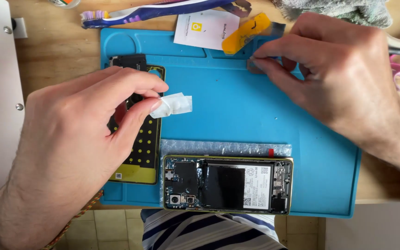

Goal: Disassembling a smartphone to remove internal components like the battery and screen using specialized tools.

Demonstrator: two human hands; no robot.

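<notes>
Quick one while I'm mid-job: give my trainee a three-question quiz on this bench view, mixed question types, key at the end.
1. True or false: the opened phone lies on the blue work mat with its back cover off.
2. What does the left hand pinch?
A. a toothbrush
B. a white scrap of tape or wipe
C. scissors
3. Fill in: the right hand presses its fingertips on a small grey piece at the mat's ___ edge.

Key:
1. True; battery and boards show.
2. B, the white scrap.
3. Far; the small grey piece is mostly hidden.
</notes>
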